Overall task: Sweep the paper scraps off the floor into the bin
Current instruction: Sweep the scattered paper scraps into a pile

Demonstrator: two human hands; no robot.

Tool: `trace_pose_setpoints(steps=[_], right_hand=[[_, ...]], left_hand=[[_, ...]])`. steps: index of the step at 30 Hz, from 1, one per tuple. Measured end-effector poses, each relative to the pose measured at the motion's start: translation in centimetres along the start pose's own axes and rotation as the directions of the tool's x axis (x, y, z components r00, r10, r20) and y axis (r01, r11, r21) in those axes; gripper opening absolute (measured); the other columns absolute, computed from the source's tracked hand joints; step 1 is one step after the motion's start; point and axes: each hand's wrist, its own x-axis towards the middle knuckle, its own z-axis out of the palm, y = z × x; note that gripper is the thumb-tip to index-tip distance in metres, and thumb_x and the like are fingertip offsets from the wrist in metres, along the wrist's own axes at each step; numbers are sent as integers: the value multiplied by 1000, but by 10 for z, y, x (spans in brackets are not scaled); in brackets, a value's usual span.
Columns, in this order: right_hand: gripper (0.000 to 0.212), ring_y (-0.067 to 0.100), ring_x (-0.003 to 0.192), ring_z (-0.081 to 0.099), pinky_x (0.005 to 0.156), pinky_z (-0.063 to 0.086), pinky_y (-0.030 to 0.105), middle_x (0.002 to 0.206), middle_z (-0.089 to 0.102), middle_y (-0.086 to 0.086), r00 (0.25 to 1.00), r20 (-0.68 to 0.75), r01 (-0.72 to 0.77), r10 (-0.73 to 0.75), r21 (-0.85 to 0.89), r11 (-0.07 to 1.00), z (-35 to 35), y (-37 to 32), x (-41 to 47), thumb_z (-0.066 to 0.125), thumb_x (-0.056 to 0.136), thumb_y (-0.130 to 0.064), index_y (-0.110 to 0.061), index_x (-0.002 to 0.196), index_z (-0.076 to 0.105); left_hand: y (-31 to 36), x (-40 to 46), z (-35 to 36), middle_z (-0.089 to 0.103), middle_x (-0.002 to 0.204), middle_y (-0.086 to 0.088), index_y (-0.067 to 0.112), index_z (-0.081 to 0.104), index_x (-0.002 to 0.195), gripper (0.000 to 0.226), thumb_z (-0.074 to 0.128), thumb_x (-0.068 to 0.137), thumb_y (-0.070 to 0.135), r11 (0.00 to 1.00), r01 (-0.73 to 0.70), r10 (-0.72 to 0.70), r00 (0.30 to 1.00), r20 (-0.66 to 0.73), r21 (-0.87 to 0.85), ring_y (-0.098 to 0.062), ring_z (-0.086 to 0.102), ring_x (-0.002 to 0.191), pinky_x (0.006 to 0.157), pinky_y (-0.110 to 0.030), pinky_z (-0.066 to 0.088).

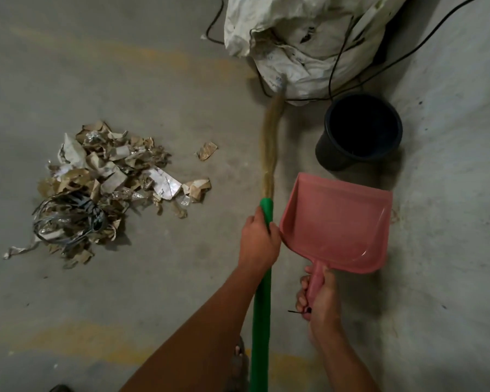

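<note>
On the floor to my left lies the scrap pile (102, 188), unswept. My left hand (258, 241) grips the green broom (262, 292), my right hand (320, 298) clutches the pink dustpan (337, 222), held ready beside the black bin (359, 131). Faint print on the white sack (294, 38) is unreadable.

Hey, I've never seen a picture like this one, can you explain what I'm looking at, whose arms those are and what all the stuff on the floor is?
The camera sits on a person's head, looking down at their own arms. The left hand grips a green-handled broom; the right hand holds a pink dustpan, which is empty. On the concrete floor lies a pile of paper scraps, with one stray scrap beside it. A dark bin stands near a white sack, with black cables around.
</note>
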Motion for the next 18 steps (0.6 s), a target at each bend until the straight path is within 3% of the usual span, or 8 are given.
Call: trace_pose_setpoints(steps=[3, 7, 10, 13, 16, 18], right_hand=[[41, 13, 37, 38, 37, 30, 21, 62, 52, 1, 1000, -1, 22, -22, -17, 1000, -8, -6, 10, 37, 107, -44, -10, 102, 60], [45, 13, 38, 39, 37, 32, 22, 64, 54, 0, 998, 1, 60, -60, -87, 994, -22, -5, 23, 38, 107, -47, -9, 105, 61], [44, 12, 38, 39, 37, 32, 22, 64, 54, 1, 997, 4, 74, -74, -116, 991, -25, -1, 24, 39, 107, -46, -10, 102, 62], [43, 13, 38, 40, 36, 32, 22, 65, 54, 3, 998, -11, 59, -60, -115, 992, -20, 7, 19, 38, 107, -44, -9, 100, 63], [43, 13, 35, 38, 35, 31, 22, 63, 52, 3, 1000, -11, 14, -15, -75, 997, -5, 14, 11, 37, 108, -43, -8, 101, 61], [43, 14, 36, 38, 36, 31, 21, 62, 51, 3, 1000, -2, -17, 17, -70, 997, 6, 15, 6, 38, 108, -44, -9, 99, 61]], left_hand=[[23, 57, 13, 70, 115, -23, 4, 59, 135, 37, 55, 103, 22, 989, -74, 51, 983, 175, 129, -41, 68, 106, 89, -44, 54], [24, 116, 19, 71, 127, -19, 6, 61, 139, 41, 59, 103, 27, 965, 19, -95, 956, 279, 263, -38, 69, 115, 100, -42, 57], [3, 119, 11, 71, 122, -16, 6, 62, 135, 38, 59, 103, 27, 957, 197, -233, 960, 157, 214, -32, 71, 106, 90, -38, 59], [-16, 82, -2, 68, 119, -14, 4, 61, 130, 32, 55, 106, 25, 947, 303, -308, 951, 30, 102, -26, 66, 97, 76, -30, 48], [-24, 40, -13, 67, 104, -12, 5, 61, 127, 29, 53, 107, 24, 972, 231, -228, 972, -61, 44, -22, 65, 85, 65, -28, 49], [-22, 29, -13, 68, 99, -12, 6, 62, 127, 29, 54, 105, 24, 990, 138, -136, 987, -80, 17, -27, 67, 84, 69, -35, 54]])
